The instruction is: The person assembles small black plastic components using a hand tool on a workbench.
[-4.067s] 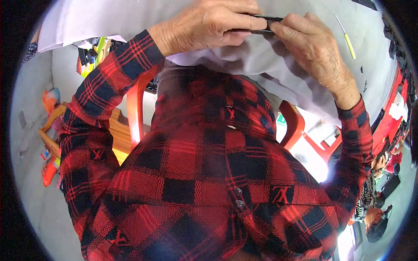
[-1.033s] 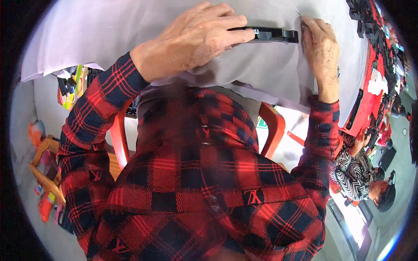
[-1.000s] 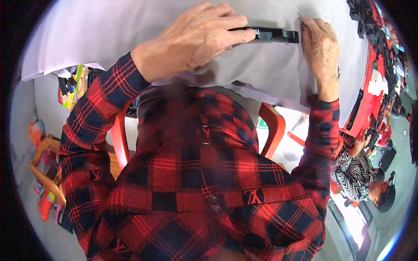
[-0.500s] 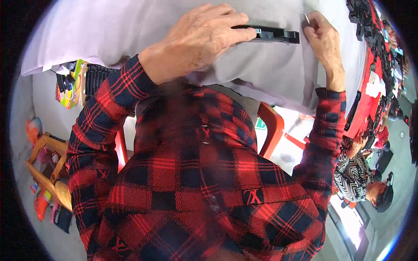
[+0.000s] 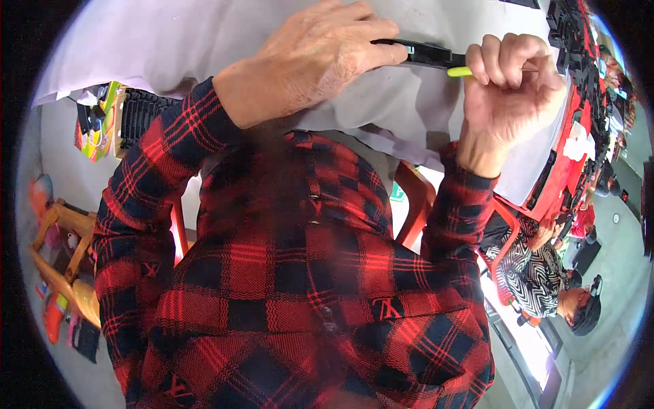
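My left hand (image 5: 320,58) is closed on one end of a long, narrow black plastic part (image 5: 432,54), with thumb and finger pinching it over the cloth. A small pale piece shows in the part beside my fingertips. At the part's other end my right hand (image 5: 514,88) is raised, its fingers curled round a slim tool with a yellow-green handle (image 5: 460,71). The handle's end sticks out to the left of my fist, overlapping the end of the black part. A thin tip seems to show near my thumb; its kind is unclear.
A pale grey cloth (image 5: 191,41) covers the work surface. Many black parts (image 5: 571,34) are heaped along the right on a red surface (image 5: 560,178), with crumpled white tissue (image 5: 578,143). Another person (image 5: 538,273) sits at right. A wooden stool (image 5: 61,252) and a crate of black parts (image 5: 139,116) stand left.
My right hand has turned over and come closer, and the yellow-green handle now shows in it. My left hand keeps its hold on the black part, which has barely shifted.
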Action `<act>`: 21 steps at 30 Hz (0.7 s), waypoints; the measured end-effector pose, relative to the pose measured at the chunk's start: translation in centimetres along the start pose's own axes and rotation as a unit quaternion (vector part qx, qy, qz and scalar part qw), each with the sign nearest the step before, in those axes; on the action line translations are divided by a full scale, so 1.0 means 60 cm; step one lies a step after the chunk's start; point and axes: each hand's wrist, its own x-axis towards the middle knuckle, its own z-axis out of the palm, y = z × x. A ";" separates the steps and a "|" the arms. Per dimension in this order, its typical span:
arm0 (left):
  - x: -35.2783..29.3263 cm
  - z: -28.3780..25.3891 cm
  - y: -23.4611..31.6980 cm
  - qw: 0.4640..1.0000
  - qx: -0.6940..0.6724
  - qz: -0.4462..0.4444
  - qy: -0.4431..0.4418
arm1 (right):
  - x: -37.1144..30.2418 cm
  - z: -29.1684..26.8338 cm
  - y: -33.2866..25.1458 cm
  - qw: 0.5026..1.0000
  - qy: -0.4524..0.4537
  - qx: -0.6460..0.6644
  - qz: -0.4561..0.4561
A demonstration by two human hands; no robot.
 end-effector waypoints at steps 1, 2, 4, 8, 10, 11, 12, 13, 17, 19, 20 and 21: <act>-0.001 0.007 -0.003 1.000 -0.001 -0.001 0.001 | 0.005 0.002 0.005 1.000 0.000 -0.001 0.001; -0.001 0.015 -0.006 1.000 0.011 0.013 0.022 | 0.010 0.007 0.013 1.000 -0.009 0.017 0.006; 0.006 0.015 -0.002 0.998 0.019 0.028 0.045 | 0.018 0.021 0.023 1.000 0.009 0.001 0.014; 0.013 -0.012 0.013 0.993 -0.049 -0.082 -0.073 | 0.022 0.025 0.062 0.998 0.043 -0.034 -0.006; 0.015 -0.011 0.014 0.998 0.055 -0.026 -0.030 | 0.017 0.020 0.056 0.997 0.064 -0.052 -0.006; 0.021 -0.020 0.016 0.993 -0.049 -0.086 -0.065 | 0.017 0.018 0.059 0.997 0.065 -0.052 -0.005; 0.024 -0.025 0.017 0.973 -0.152 -0.144 -0.099 | 0.018 0.016 0.063 0.997 0.065 -0.045 -0.005; 0.019 -0.020 0.015 0.973 -0.153 -0.145 -0.099 | 0.019 0.016 0.065 0.997 0.064 -0.038 -0.005; 0.026 -0.025 0.014 0.992 -0.076 -0.082 -0.057 | 0.016 0.020 0.052 0.996 0.078 -0.031 0.004; 0.030 -0.031 0.017 0.969 -0.171 -0.142 -0.107 | 0.020 0.022 0.065 0.997 0.064 -0.030 0.005; 0.026 -0.030 0.018 0.971 -0.163 -0.143 -0.102 | 0.023 0.018 0.077 0.998 0.056 -0.008 0.030; 0.021 -0.029 0.018 0.973 -0.155 -0.143 -0.098 | 0.020 0.019 0.082 0.998 0.055 -0.005 0.032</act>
